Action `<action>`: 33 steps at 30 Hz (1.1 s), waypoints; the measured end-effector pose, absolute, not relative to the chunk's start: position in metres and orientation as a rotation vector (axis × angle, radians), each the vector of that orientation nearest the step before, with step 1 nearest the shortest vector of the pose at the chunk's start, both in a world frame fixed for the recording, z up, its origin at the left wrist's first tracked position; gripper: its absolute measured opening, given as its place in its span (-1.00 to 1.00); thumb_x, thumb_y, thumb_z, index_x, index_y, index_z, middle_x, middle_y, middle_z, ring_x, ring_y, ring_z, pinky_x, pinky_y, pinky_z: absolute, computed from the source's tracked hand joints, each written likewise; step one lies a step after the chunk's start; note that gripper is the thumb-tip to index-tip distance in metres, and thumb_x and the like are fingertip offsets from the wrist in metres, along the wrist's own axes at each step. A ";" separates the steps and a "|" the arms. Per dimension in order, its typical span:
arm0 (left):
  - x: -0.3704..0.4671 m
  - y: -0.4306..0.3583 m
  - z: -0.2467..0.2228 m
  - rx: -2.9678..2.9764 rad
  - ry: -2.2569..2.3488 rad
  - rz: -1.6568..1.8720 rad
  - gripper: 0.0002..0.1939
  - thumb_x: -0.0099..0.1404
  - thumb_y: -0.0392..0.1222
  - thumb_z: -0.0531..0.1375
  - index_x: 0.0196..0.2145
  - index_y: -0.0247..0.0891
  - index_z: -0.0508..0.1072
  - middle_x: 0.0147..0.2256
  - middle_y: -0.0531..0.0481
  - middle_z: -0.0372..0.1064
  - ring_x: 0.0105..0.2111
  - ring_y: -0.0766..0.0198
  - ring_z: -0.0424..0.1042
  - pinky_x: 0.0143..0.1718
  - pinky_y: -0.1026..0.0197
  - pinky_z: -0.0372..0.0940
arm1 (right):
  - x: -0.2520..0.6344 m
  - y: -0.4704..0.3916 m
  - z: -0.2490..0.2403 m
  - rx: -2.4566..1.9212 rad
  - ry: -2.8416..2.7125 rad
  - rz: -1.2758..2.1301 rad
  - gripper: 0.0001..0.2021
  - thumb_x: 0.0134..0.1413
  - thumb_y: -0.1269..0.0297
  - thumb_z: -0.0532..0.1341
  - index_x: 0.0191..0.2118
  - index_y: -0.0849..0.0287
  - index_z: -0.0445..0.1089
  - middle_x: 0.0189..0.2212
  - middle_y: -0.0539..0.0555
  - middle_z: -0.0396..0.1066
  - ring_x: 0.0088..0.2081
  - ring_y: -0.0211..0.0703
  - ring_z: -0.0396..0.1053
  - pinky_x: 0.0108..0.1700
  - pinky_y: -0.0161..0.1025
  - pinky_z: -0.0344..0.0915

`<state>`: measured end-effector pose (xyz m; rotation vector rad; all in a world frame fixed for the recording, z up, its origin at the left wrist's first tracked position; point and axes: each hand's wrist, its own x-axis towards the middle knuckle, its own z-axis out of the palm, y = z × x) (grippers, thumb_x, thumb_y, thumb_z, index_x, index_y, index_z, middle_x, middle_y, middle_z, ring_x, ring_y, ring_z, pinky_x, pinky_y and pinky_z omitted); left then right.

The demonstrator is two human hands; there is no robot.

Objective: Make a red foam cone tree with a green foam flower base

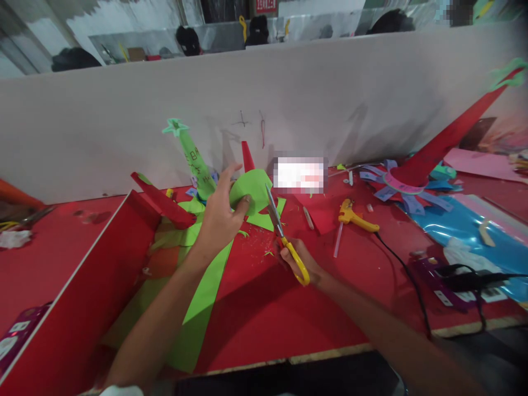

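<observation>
A rounded light green piece is pinched between the thumb and fingers of my left hand, above the red table. My right hand grips the yellow handles of a pair of scissors. The blades point up and away, and their tips lie at the right edge of the green piece. Below it, more green paper and small green scraps lie on the table. A long green sheet stretches under my left forearm toward the front edge.
A yellow glue gun with a black cord lies right of the scissors. Red cones and a green cone stand near the white partition. A red divider rises at left. Heads show beyond the partition.
</observation>
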<state>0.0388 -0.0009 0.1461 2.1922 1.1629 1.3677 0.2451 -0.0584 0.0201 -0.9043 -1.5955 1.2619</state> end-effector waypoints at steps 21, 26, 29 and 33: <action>0.048 -0.001 0.139 2.050 1.103 1.392 -0.44 0.31 -0.34 0.24 0.25 -0.17 0.35 0.20 -0.17 0.40 0.26 -0.04 0.37 0.32 -0.16 0.30 | 0.243 -0.057 0.017 -0.928 -1.491 1.258 -0.27 0.02 -0.62 0.10 -0.49 0.07 0.18 -0.69 -0.11 0.13 -0.64 -0.32 0.03 -0.58 -0.27 -0.08; 0.050 -0.001 0.136 2.023 1.087 1.405 -0.46 0.29 -0.35 0.25 0.21 -0.16 0.38 0.17 -0.16 0.42 0.27 -0.05 0.37 0.31 -0.18 0.33 | 0.241 -0.057 0.014 -0.920 -1.459 1.287 -0.27 0.00 -0.62 0.14 -0.48 0.07 0.19 -0.71 -0.12 0.14 -0.67 -0.33 0.04 -0.60 -0.29 -0.07; 0.051 -0.001 0.135 1.996 1.077 1.405 -0.47 0.29 -0.36 0.25 0.20 -0.15 0.39 0.16 -0.16 0.43 0.24 -0.04 0.39 0.28 -0.17 0.36 | 0.239 -0.058 0.012 -0.911 -1.426 1.311 -0.28 -0.01 -0.61 0.16 -0.48 0.07 0.20 -0.71 -0.12 0.14 -0.68 -0.34 0.02 -0.62 -0.29 -0.09; 0.053 -0.002 0.134 1.977 1.081 1.398 -0.48 0.29 -0.35 0.25 0.20 -0.14 0.39 0.17 -0.16 0.42 0.23 -0.04 0.40 0.29 -0.19 0.35 | 0.238 -0.059 0.014 -0.910 -1.414 1.315 -0.28 -0.01 -0.60 0.16 -0.48 0.07 0.20 -0.73 -0.11 0.15 -0.69 -0.34 0.03 -0.63 -0.29 -0.08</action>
